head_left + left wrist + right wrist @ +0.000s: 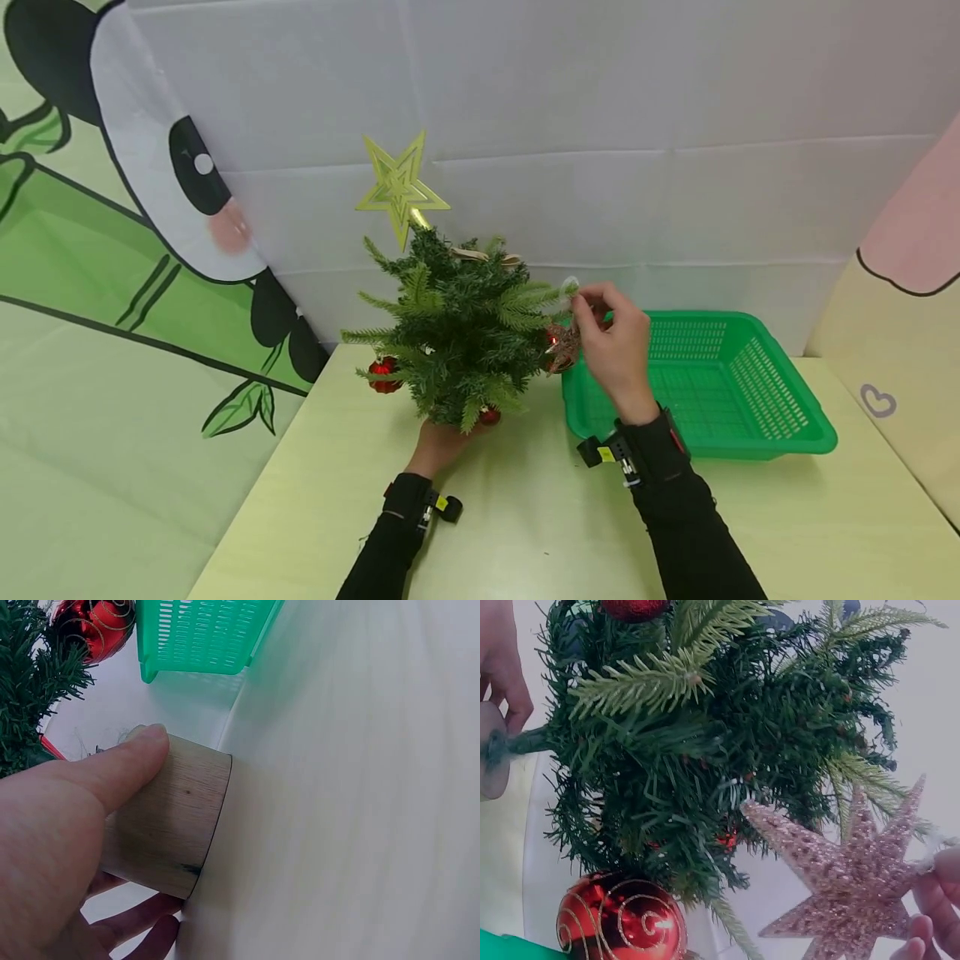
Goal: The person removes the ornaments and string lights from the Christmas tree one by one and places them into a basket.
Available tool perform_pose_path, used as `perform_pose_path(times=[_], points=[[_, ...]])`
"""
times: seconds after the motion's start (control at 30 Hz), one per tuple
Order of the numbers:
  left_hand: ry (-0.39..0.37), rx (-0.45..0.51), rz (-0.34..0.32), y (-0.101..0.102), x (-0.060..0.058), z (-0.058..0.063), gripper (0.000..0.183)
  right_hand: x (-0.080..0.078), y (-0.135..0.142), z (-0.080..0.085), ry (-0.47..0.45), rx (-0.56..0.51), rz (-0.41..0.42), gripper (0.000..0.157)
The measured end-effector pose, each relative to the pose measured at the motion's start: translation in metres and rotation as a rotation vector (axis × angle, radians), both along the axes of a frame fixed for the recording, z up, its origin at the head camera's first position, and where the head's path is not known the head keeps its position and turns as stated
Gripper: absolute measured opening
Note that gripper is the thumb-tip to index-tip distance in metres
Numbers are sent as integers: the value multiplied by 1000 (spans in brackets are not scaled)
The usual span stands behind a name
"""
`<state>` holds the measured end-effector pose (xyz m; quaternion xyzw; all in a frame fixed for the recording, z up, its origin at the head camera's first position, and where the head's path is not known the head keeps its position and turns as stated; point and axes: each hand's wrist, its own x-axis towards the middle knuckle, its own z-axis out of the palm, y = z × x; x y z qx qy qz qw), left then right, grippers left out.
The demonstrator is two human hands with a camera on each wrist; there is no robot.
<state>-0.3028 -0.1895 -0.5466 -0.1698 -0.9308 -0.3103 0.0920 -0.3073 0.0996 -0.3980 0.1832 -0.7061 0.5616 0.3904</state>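
A small artificial Christmas tree [465,333] stands on the table, topped by a gold star [401,190]. My left hand [82,817] grips its round wooden base [176,817], thumb on one side and fingers around the other. At the tree's right side my right hand [617,346] pinches a glittery pink star ornament [847,889] near its top, next to a branch tip. The star hangs below my fingers. Red baubles hang on the tree: one [385,375] at the left, one [489,415] low in front, and one with gold swirls [622,919] near the star.
A green plastic basket [806,408] with slotted walls stands on the table right of the tree, behind my right wrist. Behind the table [517,533] hangs a pale cloth [600,100] with a panda print.
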Motion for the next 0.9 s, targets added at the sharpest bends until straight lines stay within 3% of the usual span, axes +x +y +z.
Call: perform_pose_path(times=[0.1,0.23,0.3,0.4,0.47,0.5,0.6,0.73,0.83,0.9], points=[[10,9,-3,1,1,1,68,-16,10,-17,31,-27,-13,14],[64,-41,-3,3,3,1,56,0,18,-8,-8,-30,-34,15],[51,-39,-4,3,4,1,55,-13,35,-28,-2,10,-82,16],[31,-31,-4,4,4,0,56,-47,69,-76,41,50,-145,18],[4,3,-6,3,3,-1,63,-62,90,-105,35,105,-212,21],[-11,17,-3,3,2,-2,66,-61,97,-110,34,113,-225,21],[-63,47,8,2,1,-5,74,-23,97,-87,0,49,-152,18],[-97,79,8,1,-1,-7,75,35,86,-46,4,33,-130,16],[-86,88,-2,0,-1,-6,74,60,84,-33,-25,115,-228,17],[-86,95,-3,0,-1,-4,75,68,88,-33,-61,147,-258,19]])
